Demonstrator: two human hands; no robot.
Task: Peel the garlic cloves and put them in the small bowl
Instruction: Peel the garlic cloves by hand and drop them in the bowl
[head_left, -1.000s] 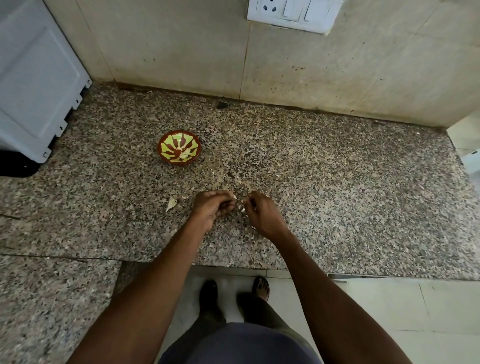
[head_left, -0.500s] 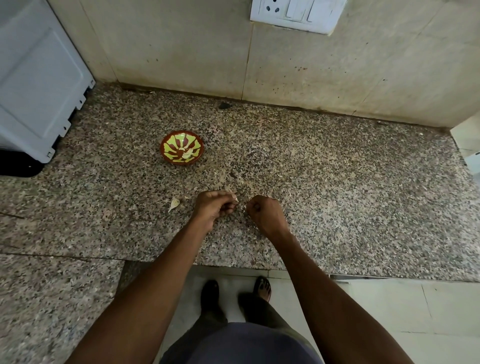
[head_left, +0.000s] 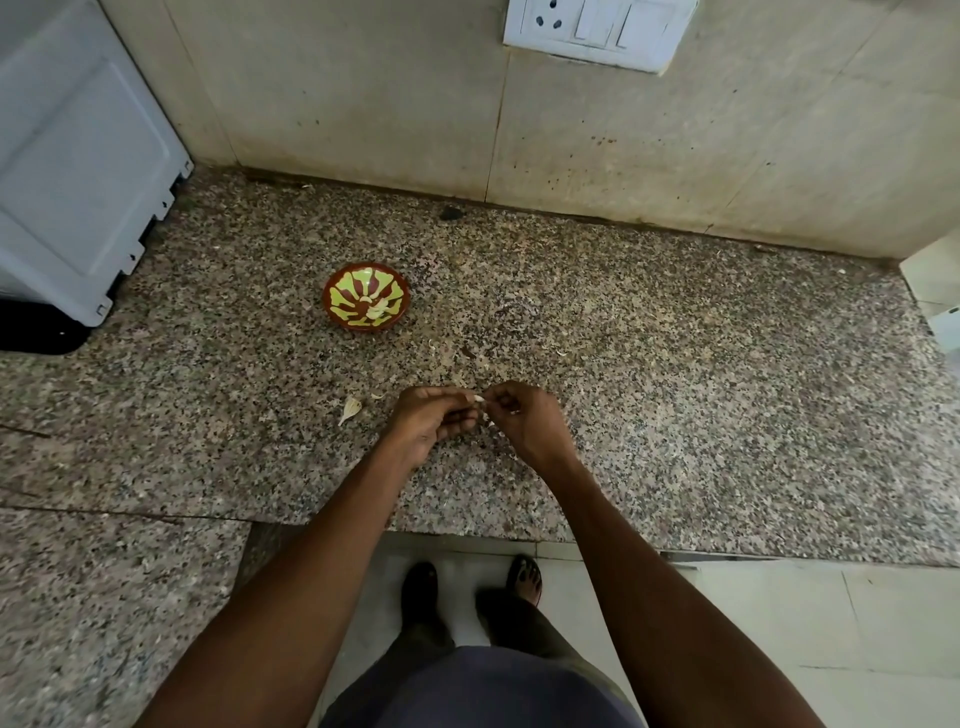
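A small brown bowl (head_left: 343, 318) with a yellow-green pattern stands on the speckled granite counter (head_left: 675, 389); pale peeled cloves (head_left: 376, 310) lie inside it. In front of the bowl my left hand (head_left: 428, 423) and my right hand (head_left: 524, 423) meet above the counter, fingers curled. Between their fingertips they pinch a small white garlic clove (head_left: 479, 399), mostly hidden by the fingers. Left of my left hand another garlic clove (head_left: 351, 409) lies loose on the counter.
Bits of garlic skin (head_left: 562, 353) are scattered on the counter behind my hands. A white appliance (head_left: 78, 171) fills the back left corner. A tiled wall with a switch plate (head_left: 597, 31) rises behind. A white box (head_left: 935, 291) sits at the right edge.
My hands had drawn a little apart half a second ago and have come together again on the clove. The view has shifted slightly.
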